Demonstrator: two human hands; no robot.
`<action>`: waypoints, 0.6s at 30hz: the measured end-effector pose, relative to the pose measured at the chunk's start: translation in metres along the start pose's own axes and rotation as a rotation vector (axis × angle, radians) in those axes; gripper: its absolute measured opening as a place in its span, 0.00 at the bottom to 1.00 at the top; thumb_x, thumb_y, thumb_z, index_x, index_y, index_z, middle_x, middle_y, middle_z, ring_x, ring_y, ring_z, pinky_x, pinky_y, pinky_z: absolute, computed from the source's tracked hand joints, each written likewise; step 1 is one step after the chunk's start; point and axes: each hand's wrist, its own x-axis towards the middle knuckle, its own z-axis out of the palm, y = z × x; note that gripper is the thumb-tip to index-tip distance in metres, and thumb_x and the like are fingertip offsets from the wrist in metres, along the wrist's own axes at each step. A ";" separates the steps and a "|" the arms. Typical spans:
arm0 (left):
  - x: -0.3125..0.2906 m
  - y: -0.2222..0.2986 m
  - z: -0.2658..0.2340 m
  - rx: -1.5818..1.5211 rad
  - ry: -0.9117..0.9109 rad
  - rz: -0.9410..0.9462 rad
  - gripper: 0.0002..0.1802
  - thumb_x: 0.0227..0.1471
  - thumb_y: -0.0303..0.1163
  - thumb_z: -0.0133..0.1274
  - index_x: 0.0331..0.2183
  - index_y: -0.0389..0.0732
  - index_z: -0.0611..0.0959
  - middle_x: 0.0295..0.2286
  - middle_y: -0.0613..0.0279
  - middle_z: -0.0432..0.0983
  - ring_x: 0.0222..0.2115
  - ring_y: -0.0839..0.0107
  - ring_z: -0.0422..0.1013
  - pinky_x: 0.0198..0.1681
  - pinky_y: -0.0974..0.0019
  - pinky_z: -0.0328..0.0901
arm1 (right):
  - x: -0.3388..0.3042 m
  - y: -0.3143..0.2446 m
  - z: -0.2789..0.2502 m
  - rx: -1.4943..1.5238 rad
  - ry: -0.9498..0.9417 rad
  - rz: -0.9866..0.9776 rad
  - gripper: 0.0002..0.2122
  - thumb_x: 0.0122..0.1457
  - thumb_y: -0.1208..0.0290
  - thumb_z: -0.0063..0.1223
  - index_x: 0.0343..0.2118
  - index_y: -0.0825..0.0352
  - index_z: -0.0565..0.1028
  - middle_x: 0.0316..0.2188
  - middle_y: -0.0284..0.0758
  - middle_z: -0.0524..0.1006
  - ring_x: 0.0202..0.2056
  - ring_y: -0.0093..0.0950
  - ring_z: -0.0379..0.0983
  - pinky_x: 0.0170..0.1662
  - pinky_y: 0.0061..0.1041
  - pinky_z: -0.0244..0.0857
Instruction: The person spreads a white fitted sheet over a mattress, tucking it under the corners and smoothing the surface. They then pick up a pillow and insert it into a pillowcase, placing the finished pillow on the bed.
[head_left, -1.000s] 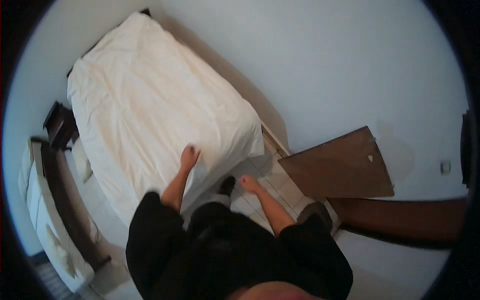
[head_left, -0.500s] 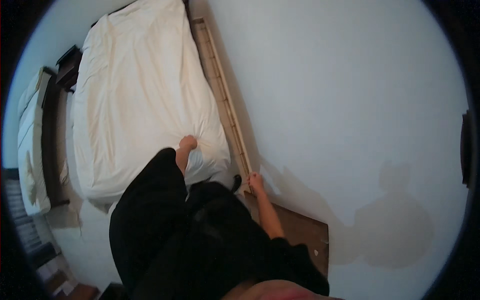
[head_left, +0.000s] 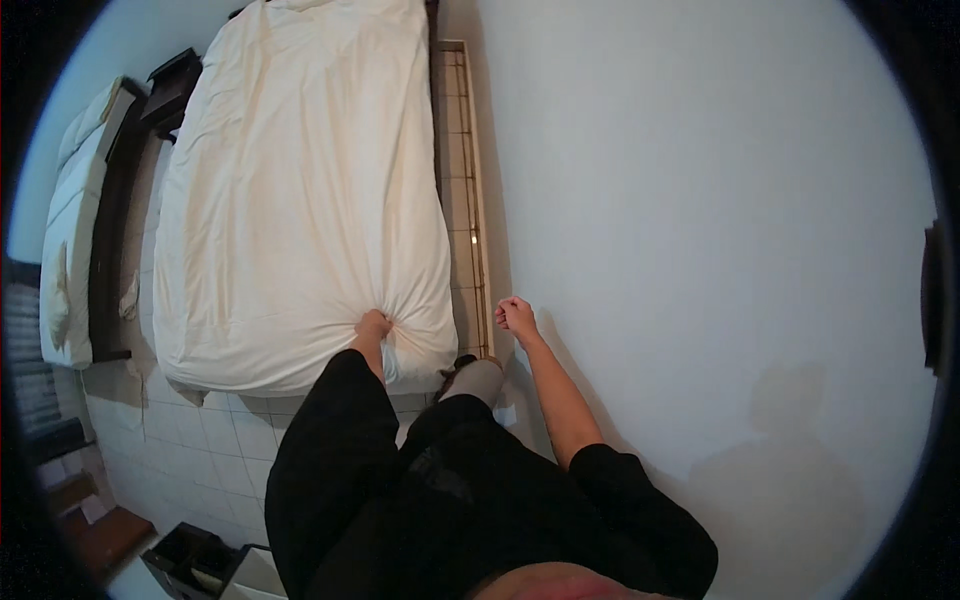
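A cream bed sheet (head_left: 300, 190) covers the large bed ahead of me. My left hand (head_left: 374, 323) is closed on it near the foot end, right of the middle. Creases fan out from that grip toward the head of the bed, and the cloth bunches around my fingers. Over by the wall, to the right of the bed, my right hand (head_left: 516, 316) is raised with its fingers curled in. Nothing shows in it, and it is apart from the sheet.
A pale wall (head_left: 700, 200) runs along the right side, with a narrow tiled strip (head_left: 458, 190) between it and the bed. At the left stand a second bed (head_left: 70, 270) and a dark nightstand (head_left: 172, 90). Black bins or boxes (head_left: 190, 555) sit at the lower left on the tiled floor (head_left: 205, 440).
My view has turned, so the bed stands straighter. Creases around my left hand have tightened as it pulls the sheet toward me. My right hand is raised slightly, still curled.
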 end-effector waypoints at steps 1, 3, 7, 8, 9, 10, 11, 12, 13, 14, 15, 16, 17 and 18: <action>-0.005 0.001 0.000 -0.046 0.047 0.000 0.22 0.54 0.46 0.60 0.49 0.49 0.86 0.51 0.58 0.80 0.55 0.58 0.74 0.56 0.48 0.65 | 0.018 -0.011 0.008 -0.018 -0.041 0.014 0.07 0.67 0.67 0.50 0.37 0.65 0.75 0.27 0.32 0.78 0.26 0.21 0.75 0.28 0.23 0.70; -0.011 0.004 -0.001 -0.007 0.201 0.008 0.18 0.53 0.43 0.63 0.44 0.46 0.87 0.38 0.60 0.85 0.43 0.63 0.80 0.49 0.53 0.70 | 0.058 -0.032 0.026 -0.126 -0.079 0.000 0.07 0.67 0.67 0.50 0.37 0.66 0.75 0.27 0.33 0.78 0.26 0.21 0.75 0.28 0.23 0.70; -0.004 0.004 -0.012 -0.019 -0.048 -0.043 0.10 0.51 0.37 0.64 0.35 0.44 0.90 0.31 0.60 0.87 0.36 0.65 0.83 0.42 0.58 0.74 | 0.131 -0.067 0.072 -0.323 -0.114 -0.052 0.08 0.67 0.67 0.50 0.37 0.66 0.74 0.27 0.33 0.79 0.25 0.22 0.75 0.26 0.24 0.70; 0.002 0.004 -0.017 -0.014 -0.162 -0.038 0.09 0.50 0.35 0.64 0.35 0.44 0.91 0.32 0.60 0.87 0.37 0.65 0.83 0.42 0.58 0.74 | 0.150 -0.082 0.081 -0.342 -0.104 -0.054 0.08 0.67 0.67 0.50 0.37 0.66 0.74 0.27 0.33 0.79 0.24 0.22 0.75 0.26 0.24 0.69; 0.008 0.002 -0.020 -0.039 -0.229 -0.025 0.08 0.49 0.34 0.65 0.32 0.44 0.90 0.28 0.61 0.86 0.34 0.65 0.83 0.40 0.59 0.74 | 0.164 -0.091 0.089 -0.307 -0.116 -0.105 0.08 0.67 0.66 0.51 0.37 0.66 0.74 0.27 0.33 0.79 0.24 0.22 0.75 0.25 0.25 0.69; 0.012 0.001 -0.023 -0.053 -0.269 -0.020 0.06 0.48 0.34 0.66 0.30 0.43 0.90 0.25 0.62 0.86 0.31 0.65 0.83 0.38 0.60 0.74 | 0.178 -0.103 0.099 -0.280 -0.114 -0.137 0.08 0.66 0.66 0.52 0.37 0.67 0.74 0.26 0.33 0.79 0.24 0.23 0.75 0.25 0.25 0.69; 0.014 -0.002 -0.022 -0.069 -0.307 -0.015 0.05 0.46 0.33 0.67 0.28 0.43 0.90 0.22 0.64 0.85 0.27 0.66 0.83 0.36 0.61 0.75 | 0.190 -0.114 0.110 -0.254 -0.113 -0.171 0.09 0.66 0.66 0.53 0.37 0.67 0.74 0.26 0.33 0.79 0.23 0.23 0.75 0.25 0.25 0.69; 0.015 -0.004 -0.024 -0.020 -0.256 0.010 0.07 0.45 0.35 0.68 0.28 0.44 0.90 0.24 0.62 0.86 0.30 0.64 0.83 0.38 0.59 0.75 | 0.206 -0.128 0.119 -0.237 -0.117 -0.162 0.09 0.66 0.65 0.54 0.37 0.67 0.74 0.26 0.32 0.79 0.24 0.23 0.75 0.25 0.25 0.69; 0.011 -0.009 -0.020 0.046 -0.189 0.017 0.09 0.45 0.37 0.68 0.29 0.44 0.90 0.27 0.60 0.86 0.33 0.63 0.83 0.39 0.57 0.75 | 0.226 -0.145 0.129 -0.225 -0.119 -0.161 0.10 0.65 0.65 0.55 0.37 0.67 0.74 0.26 0.32 0.79 0.24 0.23 0.76 0.25 0.25 0.69; 0.008 -0.011 -0.019 0.183 -0.121 0.054 0.13 0.43 0.42 0.70 0.30 0.46 0.91 0.34 0.57 0.86 0.38 0.59 0.82 0.41 0.53 0.75 | 0.248 -0.165 0.137 -0.213 -0.124 -0.156 0.10 0.65 0.64 0.57 0.37 0.67 0.74 0.26 0.32 0.79 0.25 0.23 0.76 0.26 0.24 0.69; 0.001 -0.015 -0.015 0.113 -0.094 0.014 0.17 0.42 0.46 0.70 0.34 0.48 0.91 0.38 0.55 0.85 0.43 0.57 0.81 0.44 0.50 0.74 | 0.274 -0.185 0.146 -0.235 -0.115 -0.135 0.13 0.63 0.62 0.61 0.39 0.67 0.74 0.27 0.32 0.79 0.27 0.23 0.77 0.28 0.24 0.71; -0.006 -0.017 -0.015 0.107 -0.090 0.019 0.20 0.43 0.49 0.69 0.37 0.49 0.90 0.38 0.56 0.85 0.42 0.55 0.81 0.45 0.48 0.73 | 0.301 -0.209 0.155 -0.300 -0.106 -0.200 0.14 0.63 0.61 0.61 0.39 0.67 0.75 0.27 0.33 0.79 0.27 0.23 0.77 0.29 0.25 0.71; -0.010 -0.018 -0.019 0.151 -0.076 0.103 0.22 0.45 0.52 0.67 0.39 0.50 0.90 0.38 0.57 0.85 0.43 0.54 0.80 0.46 0.48 0.73 | 0.325 -0.228 0.162 -0.372 -0.071 -0.245 0.14 0.62 0.61 0.62 0.40 0.67 0.75 0.28 0.33 0.79 0.28 0.23 0.77 0.30 0.25 0.71; -0.017 -0.016 -0.024 0.175 -0.072 0.134 0.23 0.47 0.52 0.65 0.40 0.46 0.89 0.36 0.58 0.86 0.39 0.57 0.81 0.44 0.51 0.73 | 0.354 -0.254 0.172 -0.453 -0.014 -0.255 0.15 0.62 0.60 0.63 0.40 0.67 0.75 0.28 0.33 0.79 0.28 0.24 0.77 0.31 0.25 0.72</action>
